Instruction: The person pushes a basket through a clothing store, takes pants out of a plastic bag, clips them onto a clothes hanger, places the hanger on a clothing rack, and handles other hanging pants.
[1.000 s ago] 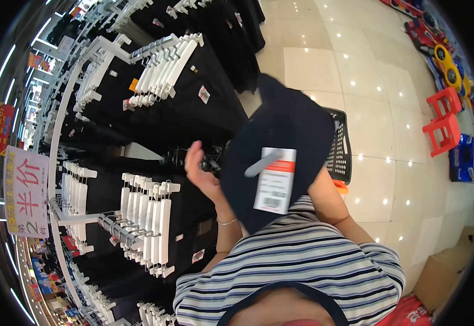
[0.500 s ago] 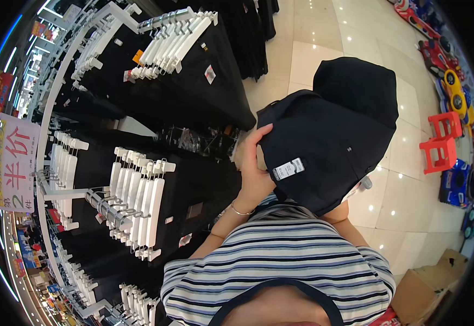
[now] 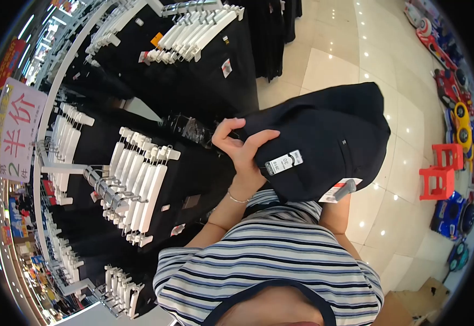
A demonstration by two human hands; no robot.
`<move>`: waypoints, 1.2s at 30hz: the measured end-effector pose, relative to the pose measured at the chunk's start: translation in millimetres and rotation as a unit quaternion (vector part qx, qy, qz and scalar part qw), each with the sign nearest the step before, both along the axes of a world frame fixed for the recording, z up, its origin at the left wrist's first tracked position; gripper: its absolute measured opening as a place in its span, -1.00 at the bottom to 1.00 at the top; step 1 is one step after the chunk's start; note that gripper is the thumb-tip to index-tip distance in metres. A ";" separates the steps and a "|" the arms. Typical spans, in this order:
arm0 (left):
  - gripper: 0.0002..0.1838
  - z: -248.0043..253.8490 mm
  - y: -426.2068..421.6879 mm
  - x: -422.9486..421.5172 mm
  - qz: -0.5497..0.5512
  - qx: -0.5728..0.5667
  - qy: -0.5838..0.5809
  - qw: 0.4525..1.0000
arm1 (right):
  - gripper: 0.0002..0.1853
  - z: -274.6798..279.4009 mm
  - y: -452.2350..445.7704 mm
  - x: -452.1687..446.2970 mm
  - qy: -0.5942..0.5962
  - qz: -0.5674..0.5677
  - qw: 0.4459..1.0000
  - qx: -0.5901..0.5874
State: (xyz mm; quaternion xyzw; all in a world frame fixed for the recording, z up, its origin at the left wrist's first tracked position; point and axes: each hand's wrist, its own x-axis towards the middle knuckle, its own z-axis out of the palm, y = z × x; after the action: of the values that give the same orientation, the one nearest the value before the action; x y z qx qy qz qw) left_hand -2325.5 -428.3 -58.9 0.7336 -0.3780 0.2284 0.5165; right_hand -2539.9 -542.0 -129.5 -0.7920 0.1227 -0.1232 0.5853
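Touching dark garment (image 3: pixel 324 138) with left hand (image 3: pixel 246 149), loosely curled and part open, at the edge nearest the clothes rack (image 3: pixel 66 169), cannot tell if gripping; see long axis slanting away from rack; cannot tell right hand's grip, hidden behind garment.

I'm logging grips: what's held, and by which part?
The dark garment, its left edge in the left hand, near the 30 label; the right hand is hidden, its hold unclear.

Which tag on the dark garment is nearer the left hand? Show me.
The tag marked 30; the other tag, bearing a grey clip, lies farther from the left hand.
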 end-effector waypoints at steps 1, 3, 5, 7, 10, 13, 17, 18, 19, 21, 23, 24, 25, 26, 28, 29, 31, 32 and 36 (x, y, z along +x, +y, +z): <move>-0.65 0.1 1.5 5.9 0.006 0.000 -0.043 0.999 | -0.77 -1.0 -0.9 0.5 0.002 0.005 1.000 -0.003; -0.69 2.2 1.0 10.7 0.023 -0.003 -0.114 0.993 | -0.77 -1.2 -1.4 0.6 0.005 0.017 1.000 -0.003; -0.71 9.4 3.4 8.9 0.019 0.022 -0.119 0.992 | -0.77 -2.6 -2.2 2.4 0.007 0.029 1.000 -0.003; -0.73 12.4 1.7 8.1 0.020 0.015 -0.121 0.992 | -0.77 -3.2 -3.7 3.1 0.009 0.039 0.999 -0.003; -0.74 14.1 1.4 8.4 0.020 0.016 -0.112 0.993 | -0.77 -4.6 -5.8 4.5 0.009 0.053 0.999 -0.001; -0.74 15.2 -0.4 10.7 0.002 -0.002 -0.119 0.993 | -0.77 -9.3 -9.7 14.4 0.000 0.056 0.998 0.004; -0.70 6.1 3.7 25.1 -0.095 -0.026 -0.119 0.988 | -0.77 -40.7 -30.7 58.7 -0.088 -0.054 0.994 0.046; -0.72 4.3 1.9 29.6 -0.111 -0.086 -0.086 0.986 | -0.77 -53.4 -36.5 73.6 -0.133 -0.083 0.986 0.062; -0.73 -1.2 -0.3 35.3 -0.126 -0.146 -0.053 0.980 | -0.77 -63.8 -40.9 85.5 -0.170 -0.101 0.977 0.075; -0.76 -21.1 3.0 60.8 -0.208 -0.232 -0.008 0.950 | -0.77 -75.7 -42.0 98.6 -0.172 -0.022 0.980 0.096; -0.78 -39.8 -1.4 84.8 -0.325 -0.301 0.050 0.895 | -0.70 -49.9 -30.4 90.7 -0.017 0.136 0.986 0.094; -0.79 -47.6 -4.3 96.2 -0.382 -0.332 0.078 0.859 | -0.63 -28.7 -25.7 87.8 0.102 0.233 0.965 0.062; -0.80 -52.2 -7.3 105.3 -0.439 -0.361 0.107 0.816 | -0.67 -28.4 -23.1 85.1 0.142 0.299 0.937 0.113; -0.81 -57.3 -10.0 112.0 -0.493 -0.387 0.135 0.767 | -0.71 -28.5 -22.8 83.6 0.182 0.362 0.900 0.163; -0.84 -58.2 -17.4 109.8 -0.562 -0.443 0.183 0.674 | -0.77 -32.5 -28.9 82.1 0.139 0.345 0.921 0.113; -0.87 -61.0 -25.2 99.5 -0.578 -0.474 0.202 0.633 | -0.79 -34.9 -32.8 83.4 0.117 0.335 0.931 0.088; -0.90 -57.7 -38.9 79.5 -0.598 -0.520 0.242 0.560 | -0.81 -40.1 -39.4 88.5 0.122 0.203 0.963 0.127; -0.90 -54.1 -45.7 69.9 -0.602 -0.538 0.263 0.529 | -0.82 -42.1 -43.7 90.9 0.125 0.136 0.972 0.146; -0.90 -50.1 -65.6 42.2 -0.608 -0.561 0.298 0.476 | -0.84 -56.0 -62.0 94.2 0.138 0.047 0.985 0.089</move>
State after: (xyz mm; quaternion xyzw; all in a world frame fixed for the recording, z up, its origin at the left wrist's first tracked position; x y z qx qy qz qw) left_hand -2283.3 -494.0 -109.0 -0.1029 -0.3436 -0.2120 0.9090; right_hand -2445.6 -603.9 -185.6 -0.7512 0.1759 0.0264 0.6356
